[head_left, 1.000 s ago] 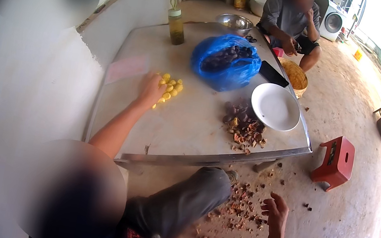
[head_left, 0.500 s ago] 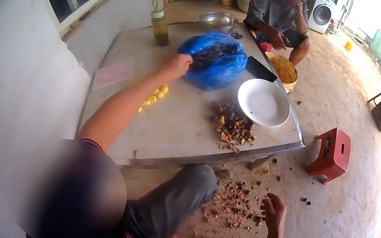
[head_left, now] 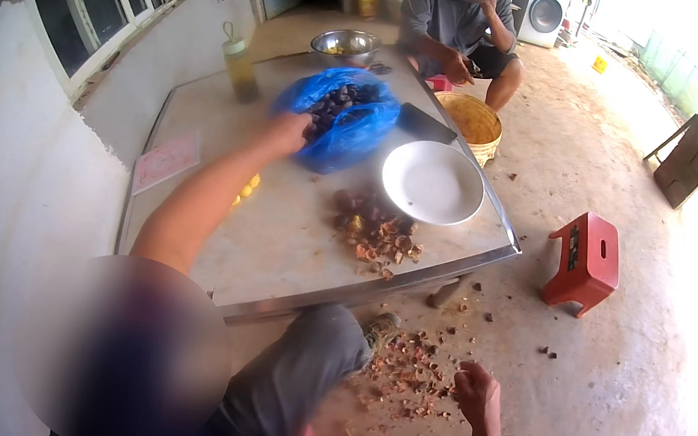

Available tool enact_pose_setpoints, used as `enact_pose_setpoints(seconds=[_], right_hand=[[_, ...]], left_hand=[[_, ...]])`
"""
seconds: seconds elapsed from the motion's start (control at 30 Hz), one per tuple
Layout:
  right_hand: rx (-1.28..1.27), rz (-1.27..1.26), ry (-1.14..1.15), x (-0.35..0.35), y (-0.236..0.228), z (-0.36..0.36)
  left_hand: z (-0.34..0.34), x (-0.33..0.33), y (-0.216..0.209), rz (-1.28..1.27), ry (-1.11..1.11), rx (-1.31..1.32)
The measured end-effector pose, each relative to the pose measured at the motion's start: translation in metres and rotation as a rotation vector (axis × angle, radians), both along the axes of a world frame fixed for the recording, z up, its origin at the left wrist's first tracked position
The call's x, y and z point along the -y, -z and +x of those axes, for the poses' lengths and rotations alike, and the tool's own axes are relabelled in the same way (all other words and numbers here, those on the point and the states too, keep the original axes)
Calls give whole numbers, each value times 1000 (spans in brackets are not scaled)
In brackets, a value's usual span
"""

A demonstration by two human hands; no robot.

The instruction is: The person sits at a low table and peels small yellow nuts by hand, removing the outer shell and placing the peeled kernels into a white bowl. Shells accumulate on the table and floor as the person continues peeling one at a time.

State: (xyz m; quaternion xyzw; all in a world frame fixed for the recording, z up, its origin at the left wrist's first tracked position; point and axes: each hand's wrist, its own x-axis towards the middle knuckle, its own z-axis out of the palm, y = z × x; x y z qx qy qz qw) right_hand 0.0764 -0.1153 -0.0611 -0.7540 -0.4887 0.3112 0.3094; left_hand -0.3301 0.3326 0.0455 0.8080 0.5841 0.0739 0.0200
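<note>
My left hand (head_left: 289, 132) reaches across the table and is closed on the near left rim of a blue plastic bag (head_left: 344, 151), its fingertips partly hidden. Dark round nuts or fruits (head_left: 335, 107) fill the open bag. Just this side of my left forearm's far edge lie a few peeled yellow pieces (head_left: 249, 187). My right hand (head_left: 478, 393) hangs over the floor, off the table, with fingers curled in; whatever they may hold is hidden. Dark and brown shells (head_left: 379, 234) are heaped beside a white plate (head_left: 433, 183).
A bottle (head_left: 240, 69), a metal bowl (head_left: 346, 44) and a black flat thing (head_left: 424, 125) stand or lie on the table (head_left: 270, 251). Past its right edge are a woven basket (head_left: 475, 128), a seated person (head_left: 455, 28) and a red stool (head_left: 586, 262). Shell bits (head_left: 412, 367) litter the floor.
The view has shifted, so the table sits further left. The bag's mouth gapes wider and shows more dark contents. My right hand's fingers have curled in tighter.
</note>
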Motion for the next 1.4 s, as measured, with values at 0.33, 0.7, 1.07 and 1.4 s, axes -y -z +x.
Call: enact_pose_setpoints(seconds=[0.33,0.7,1.07,1.4], right_hand=[[9,-86,-32,6,2,4],[10,-78,-45,8,10,9],[-23,-60,-18,13,-11,6],[12,-17,7,12,-19,6]], left_hand=[[46,-10,-17,-238,-67,-141],[46,-44,42,43,-73,0],[4,-30,22,-460,-198,1371],[78,101,-20,-734,249,2011]])
